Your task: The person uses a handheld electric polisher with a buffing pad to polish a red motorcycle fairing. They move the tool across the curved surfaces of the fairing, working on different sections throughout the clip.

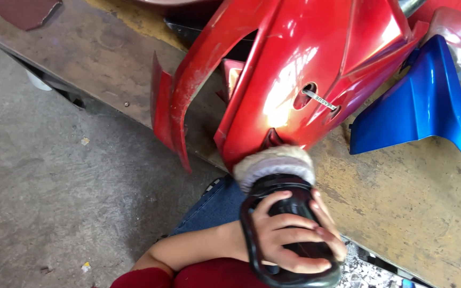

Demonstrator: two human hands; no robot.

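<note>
One hand (289, 234) shows, fingers curled tight in a grip. Its bare forearm is bent across the lap.

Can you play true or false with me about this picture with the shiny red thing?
1. A hand holds a black polisher. True.
2. The polisher's fluffy pad touches the blue panel. False: it presses the red panel's lower edge.
3. The red panel is shiny. True.
4. The panels lie on grass. False: they lie on a worn board beside a concrete floor.
5. The person wears blue jeans. True.
</note>
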